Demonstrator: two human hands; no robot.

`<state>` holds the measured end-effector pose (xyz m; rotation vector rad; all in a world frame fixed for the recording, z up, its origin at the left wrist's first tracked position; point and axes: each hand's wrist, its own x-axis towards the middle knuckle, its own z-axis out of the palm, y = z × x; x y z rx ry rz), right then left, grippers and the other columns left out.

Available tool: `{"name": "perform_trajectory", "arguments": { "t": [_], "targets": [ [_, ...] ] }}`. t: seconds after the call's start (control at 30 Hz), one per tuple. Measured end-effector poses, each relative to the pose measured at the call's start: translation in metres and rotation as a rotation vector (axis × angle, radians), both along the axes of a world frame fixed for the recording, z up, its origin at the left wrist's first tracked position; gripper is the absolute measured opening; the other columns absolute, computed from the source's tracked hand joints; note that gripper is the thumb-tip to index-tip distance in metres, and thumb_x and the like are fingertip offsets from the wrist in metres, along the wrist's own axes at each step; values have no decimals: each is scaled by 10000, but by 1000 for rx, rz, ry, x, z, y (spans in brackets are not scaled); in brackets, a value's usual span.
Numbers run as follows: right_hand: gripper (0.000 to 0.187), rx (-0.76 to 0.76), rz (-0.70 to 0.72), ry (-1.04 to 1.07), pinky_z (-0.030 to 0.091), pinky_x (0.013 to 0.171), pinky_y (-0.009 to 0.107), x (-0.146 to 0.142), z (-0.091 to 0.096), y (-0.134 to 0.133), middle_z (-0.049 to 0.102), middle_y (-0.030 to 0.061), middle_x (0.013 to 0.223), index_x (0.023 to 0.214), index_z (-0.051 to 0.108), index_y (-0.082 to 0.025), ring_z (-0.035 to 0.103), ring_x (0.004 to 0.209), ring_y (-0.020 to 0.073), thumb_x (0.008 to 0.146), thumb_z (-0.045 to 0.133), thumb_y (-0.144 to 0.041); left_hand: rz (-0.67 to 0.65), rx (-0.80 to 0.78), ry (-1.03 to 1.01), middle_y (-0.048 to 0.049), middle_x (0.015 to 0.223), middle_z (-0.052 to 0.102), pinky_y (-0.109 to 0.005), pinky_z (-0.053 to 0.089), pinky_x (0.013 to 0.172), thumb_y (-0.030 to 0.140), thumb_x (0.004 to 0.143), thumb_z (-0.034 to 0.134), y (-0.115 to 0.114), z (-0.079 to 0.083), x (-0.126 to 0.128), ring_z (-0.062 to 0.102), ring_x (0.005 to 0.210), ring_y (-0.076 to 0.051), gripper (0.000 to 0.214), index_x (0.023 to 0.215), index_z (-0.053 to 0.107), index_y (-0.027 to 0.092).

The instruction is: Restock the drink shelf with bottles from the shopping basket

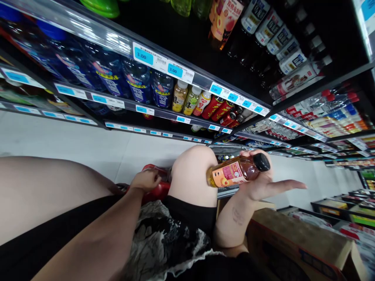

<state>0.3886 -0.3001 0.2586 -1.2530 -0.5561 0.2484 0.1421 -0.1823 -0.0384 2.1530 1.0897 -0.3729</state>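
Peach drink bottle [234,173] is cradled sideways in the loosely open right hand [260,183], label up, likely for reading. Left hand [145,180] is curled over a red object [158,192].

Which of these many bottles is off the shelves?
The amber black-capped bottle, lying in the right hand; the rest sit on shelves.

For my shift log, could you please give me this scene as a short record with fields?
Place: shop aisle, drink shelves with blue price tags
Right hand: holds amber bottle with a black cap, lying across the palm, thumb on top, fingers stretched out
Left hand: on a red object between the knees; grip unclear
Nearby: cardboard box, lower right
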Motion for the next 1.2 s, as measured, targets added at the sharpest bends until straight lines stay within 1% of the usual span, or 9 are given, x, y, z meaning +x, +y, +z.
{"name": "perform_trajectory", "arguments": {
  "t": [0.17,0.3,0.67,0.8,0.87,0.93,1.03,1.1,1.2],
  "targets": [
    [1019,-14,36,-73,527,750,423,-4,-1,1,682,66,787,812,745,-220,654,740,265,786,115,-1020,-81,56,64,-158,1063,759,-384,507,850,356,950,451,0,5,1,705,984,-303,346,1035,731,173],
    [971,-24,16,-82,540,752,432,-7,0,2,670,67,791,789,721,-218,653,736,264,824,137,-992,-112,66,80,-153,1076,759,-374,505,846,360,962,443,0,5,1,706,992,-296,352,1049,722,166],
    [914,-23,15,-42,536,736,417,-13,5,8,647,67,776,798,684,-209,626,715,250,853,177,-966,-73,51,15,-153,1088,758,-368,493,860,346,946,486,-1,1,0,692,1006,-295,299,985,722,166],
    [896,-10,29,-32,542,722,412,-13,0,8,673,77,783,827,701,-203,641,727,255,881,197,-942,-87,56,20,-159,1084,752,-372,493,874,360,951,470,0,0,-1,696,1017,-299,319,998,715,162],
    [833,-16,40,-49,550,705,406,-12,-6,8,674,70,778,840,708,-202,658,732,257,887,305,-929,-51,39,16,-167,1085,751,-381,493,877,370,931,503,-1,-1,0,696,1020,-309,311,1008,719,161],
    [661,-30,42,-92,559,711,389,-10,-11,8,676,48,785,863,718,-203,673,738,244,869,554,-843,-31,21,22,-176,1088,749,-393,495,878,365,920,518,-1,0,0,695,1024,-319,312,1026,723,154],
    [327,-114,-3,-183,572,780,367,-9,-14,9,685,10,804,859,716,-209,692,763,211,794,850,-501,-63,16,35,-193,1121,736,-409,498,889,338,947,466,-2,3,1,695,1040,-322,342,1054,721,136],
    [240,-208,-26,-214,575,798,363,-11,-13,11,699,4,809,839,706,-212,701,777,206,763,884,-355,-87,11,35,-202,1146,728,-418,498,907,327,962,434,-4,5,1,695,1055,-324,365,1072,719,126],
    [217,-313,-4,-239,577,768,349,-16,-12,15,723,9,827,847,714,-223,704,778,208,752,890,-309,-78,-7,48,-205,1147,731,-440,500,932,332,960,432,-5,4,-2,700,1069,-337,382,1109,721,131]
  ]
}}
